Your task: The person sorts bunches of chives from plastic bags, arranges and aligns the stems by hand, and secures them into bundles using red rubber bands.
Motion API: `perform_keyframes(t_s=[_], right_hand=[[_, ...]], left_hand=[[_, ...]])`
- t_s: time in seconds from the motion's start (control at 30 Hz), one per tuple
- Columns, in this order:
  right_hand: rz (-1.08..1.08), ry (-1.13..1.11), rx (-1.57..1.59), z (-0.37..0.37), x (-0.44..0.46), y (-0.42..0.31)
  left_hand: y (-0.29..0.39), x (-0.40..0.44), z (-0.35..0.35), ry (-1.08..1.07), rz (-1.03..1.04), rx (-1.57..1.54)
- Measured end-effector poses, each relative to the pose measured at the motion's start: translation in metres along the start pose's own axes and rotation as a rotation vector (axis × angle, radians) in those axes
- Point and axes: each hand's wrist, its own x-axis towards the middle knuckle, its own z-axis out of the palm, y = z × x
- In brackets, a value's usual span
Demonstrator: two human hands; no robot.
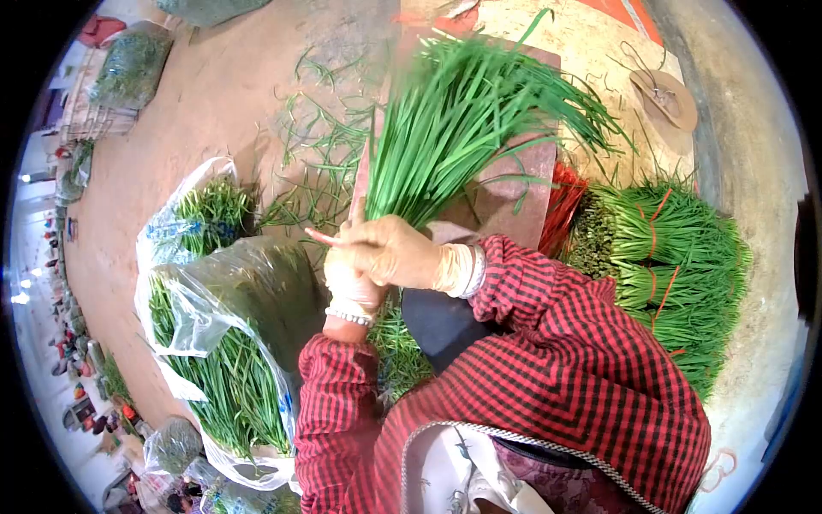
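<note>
My left hand, in a thin pale glove, is closed round the lower end of a bunch of green garlic chives. The long blades fan out upward and to the right over a reddish-brown board. My right hand, gloved too, lies across the left one with its fingers closed. A red tie sticks out to the left from between the fingers. Most of the tie and the gripped end of the bunch are hidden by the hands.
Tied bundles of chives are stacked at the right, beside red ties. A clear plastic bag full of chives stands at the left. Loose blades litter the floor. A tan disc-shaped object lies at the upper right.
</note>
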Motion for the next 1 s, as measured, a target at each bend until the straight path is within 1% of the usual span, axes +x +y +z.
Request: perform_keyframes(t_s=[0.03, 0.07, 0.13, 0.17, 0.2, 0.23, 0.27, 0.3, 0.33, 0.37, 0.43, 0.47, 0.5, 0.57, 0.6, 0.63, 0.67, 0.77, 0.83, 0.87, 0.9, 0.93, 0.97, 1.0], right_hand=[[-0.214, -0.064, -0.177, 0.004, 0.006, 0.002], [-0.225, -0.065, -0.174, 0.001, 0.003, 0.003], [-0.186, -0.017, -0.500, -0.009, -0.001, -0.053], [-0.152, 0.122, -0.518, -0.020, -0.001, -0.066], [-0.245, 0.264, -0.572, -0.034, -0.001, -0.077], [-0.344, 0.355, -0.669, -0.059, 0.001, -0.071], [-0.345, 0.464, -0.776, -0.080, -0.003, -0.072], [-0.232, 0.492, -0.809, -0.096, -0.011, -0.078], [-0.181, 0.493, -0.730, -0.116, -0.013, -0.063], [-0.127, 0.441, -0.811, -0.123, -0.021, -0.069], [0.048, 0.295, -0.624, -0.121, -0.032, -0.076], [0.103, 0.240, -0.674, -0.117, -0.039, -0.080], [0.104, 0.216, -0.575, -0.109, -0.045, -0.089], [0.096, 0.202, -0.508, -0.102, -0.053, -0.089], [0.091, 0.203, -0.514, -0.097, -0.059, -0.093], [0.082, 0.207, -0.591, -0.092, -0.067, -0.096], [0.072, 0.210, -0.671, -0.086, -0.074, -0.099], [-0.209, 0.224, -1.104, -0.072, -0.105, -0.121], [-0.342, 0.410, -0.981, -0.091, -0.122, -0.123], [-0.218, 0.531, -1.021, -0.112, -0.128, -0.130], [-0.072, 0.704, -0.599, -0.128, -0.136, -0.132], [-0.112, 0.699, -0.642, -0.157, -0.146, -0.135], [-0.350, 0.748, -0.754, -0.174, -0.150, -0.130], [-0.470, 0.768, -0.977, -0.159, -0.152, -0.143]], left_hand=[[0.008, -0.005, -0.006, -0.003, 0.003, 0.154], [0.017, -0.011, -0.012, -0.005, 0.003, 0.308], [0.061, -0.020, -0.025, -0.007, -0.002, 0.613], [0.082, -0.026, -0.030, 0.001, -0.004, 0.762], [0.100, -0.033, -0.033, -0.001, -0.108, 0.739], [0.110, -0.041, -0.037, -0.007, -0.121, 0.768], [0.115, -0.051, -0.040, 0.005, -0.104, 0.782], [0.118, -0.060, -0.044, 0.011, -0.085, 0.795], [0.120, -0.068, -0.047, 0.019, -0.083, 0.798], [0.121, -0.074, -0.048, 0.045, -0.052, 0.832], [0.127, -0.083, -0.052, 0.081, -0.010, 0.867], [0.131, -0.088, -0.055, 0.106, 0.033, 0.891], [0.135, -0.092, -0.056, 0.133, 0.076, 0.915], [0.146, -0.098, -0.058, 0.127, 0.051, 0.937], [0.150, -0.103, -0.058, 0.150, 0.101, 0.967], [0.154, -0.107, -0.059, 0.172, 0.149, 0.998], [0.157, -0.111, -0.059, 0.177, 0.153, 0.995], [0.164, -0.126, -0.060, 0.203, 0.187, 1.025], [0.168, -0.138, -0.061, 0.186, 0.228, 1.085], [0.170, -0.144, -0.058, 0.192, 0.229, 1.098], [0.169, -0.151, -0.055, 0.183, 0.228, 1.091], [0.168, -0.156, -0.053, 0.173, 0.240, 1.111], [0.167, -0.160, -0.049, 0.170, 0.251, 1.128], [0.164, -0.164, -0.048, 0.166, 0.249, 1.120]])
